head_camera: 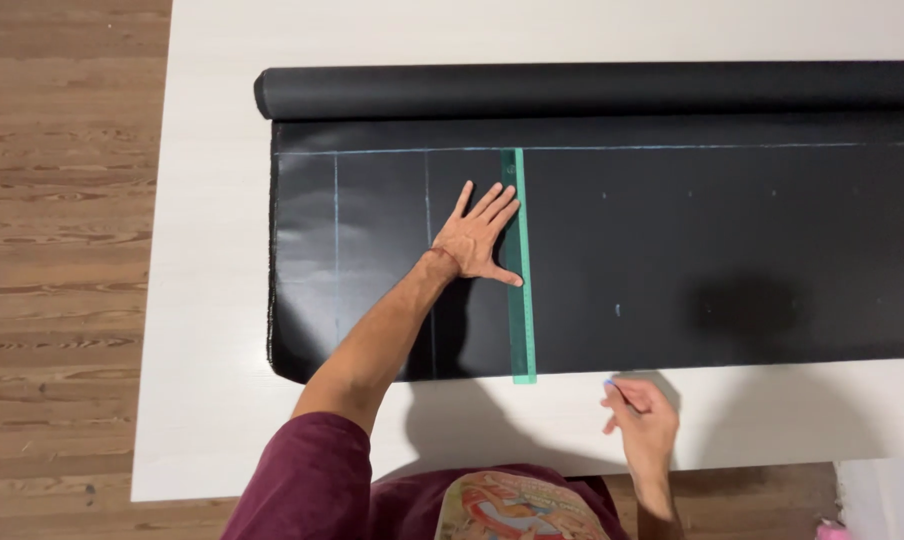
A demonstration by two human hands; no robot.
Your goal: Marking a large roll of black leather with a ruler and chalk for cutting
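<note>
Head view: left hand spread flat, pinning green ruler on black sheet, unrolled from roll across white surface. Right hand pinched on small blue marker near ruler's foot. Judged step: line-marking; marker tip needs ruler's edge.

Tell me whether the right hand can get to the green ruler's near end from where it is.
Probably yes: the right hand sits just right of the green ruler near end, only bare white table between.
</note>
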